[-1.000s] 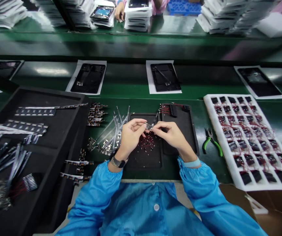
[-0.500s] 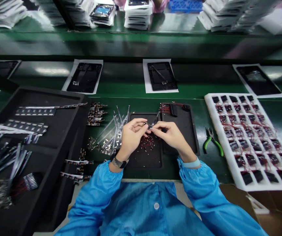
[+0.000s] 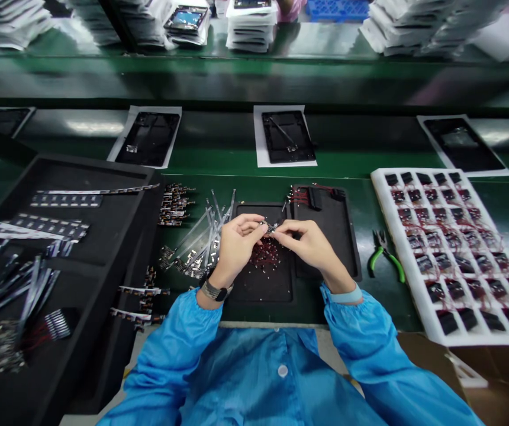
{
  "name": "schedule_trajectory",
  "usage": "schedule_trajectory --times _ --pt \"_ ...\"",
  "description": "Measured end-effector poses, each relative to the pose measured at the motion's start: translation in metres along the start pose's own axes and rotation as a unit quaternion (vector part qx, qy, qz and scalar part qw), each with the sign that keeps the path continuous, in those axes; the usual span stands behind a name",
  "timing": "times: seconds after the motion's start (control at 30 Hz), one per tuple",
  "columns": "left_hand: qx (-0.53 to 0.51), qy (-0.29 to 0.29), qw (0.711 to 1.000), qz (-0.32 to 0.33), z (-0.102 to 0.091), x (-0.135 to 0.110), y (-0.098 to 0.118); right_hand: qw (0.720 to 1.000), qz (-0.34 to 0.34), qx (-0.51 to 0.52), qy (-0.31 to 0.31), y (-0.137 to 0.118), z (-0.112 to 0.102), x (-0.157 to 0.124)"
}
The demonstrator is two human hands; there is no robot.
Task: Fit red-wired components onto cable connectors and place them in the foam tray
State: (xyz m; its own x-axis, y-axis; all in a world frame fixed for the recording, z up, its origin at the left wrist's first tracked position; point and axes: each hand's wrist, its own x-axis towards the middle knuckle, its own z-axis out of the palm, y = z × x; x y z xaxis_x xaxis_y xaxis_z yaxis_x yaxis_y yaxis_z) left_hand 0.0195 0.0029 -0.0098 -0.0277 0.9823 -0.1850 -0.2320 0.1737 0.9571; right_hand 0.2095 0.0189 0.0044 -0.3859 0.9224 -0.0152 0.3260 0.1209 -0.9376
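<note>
My left hand [image 3: 235,244] and my right hand [image 3: 308,244] meet above a small black mat [image 3: 261,278], both pinching one tiny electronic part [image 3: 270,227] between their fingertips. Small red-wired pieces [image 3: 267,253] lie scattered on the mat below the hands. A pile of flat silver ribbon strips [image 3: 201,239] lies just left of my left hand. A second black tray [image 3: 329,228] with a wired part at its top sits behind my right hand. Both sleeves are blue, and a watch is on my left wrist.
Green-handled pliers [image 3: 385,257] lie right of the trays. A white foam tray [image 3: 454,248] of black wired modules fills the right side. A large black bin [image 3: 54,266] with strips stands at left. Dark panels on white sheets [image 3: 286,136] ride the green belt beyond. Stacks line the far bench.
The panels on the belt have drifted to the left. A co-worker's hand at the far bench has left the view. My hands stay together on the small part.
</note>
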Motion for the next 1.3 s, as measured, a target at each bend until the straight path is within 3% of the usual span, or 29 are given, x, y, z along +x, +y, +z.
schedule_trajectory --times 0.2,0.77,1.3 --pt "0.042 0.01 0.999 0.015 0.0 0.0 0.002 1.0 0.025 -0.002 -0.005 0.001 0.001 0.0" --pt "-0.076 -0.041 0.995 -0.05 -0.009 0.01 -0.003 0.987 0.069 0.143 -0.006 0.012 0.002 0.0" --pt "-0.07 -0.042 0.995 -0.05 -0.009 0.009 0.0 0.99 0.055 0.132 0.002 0.011 0.003 0.0"
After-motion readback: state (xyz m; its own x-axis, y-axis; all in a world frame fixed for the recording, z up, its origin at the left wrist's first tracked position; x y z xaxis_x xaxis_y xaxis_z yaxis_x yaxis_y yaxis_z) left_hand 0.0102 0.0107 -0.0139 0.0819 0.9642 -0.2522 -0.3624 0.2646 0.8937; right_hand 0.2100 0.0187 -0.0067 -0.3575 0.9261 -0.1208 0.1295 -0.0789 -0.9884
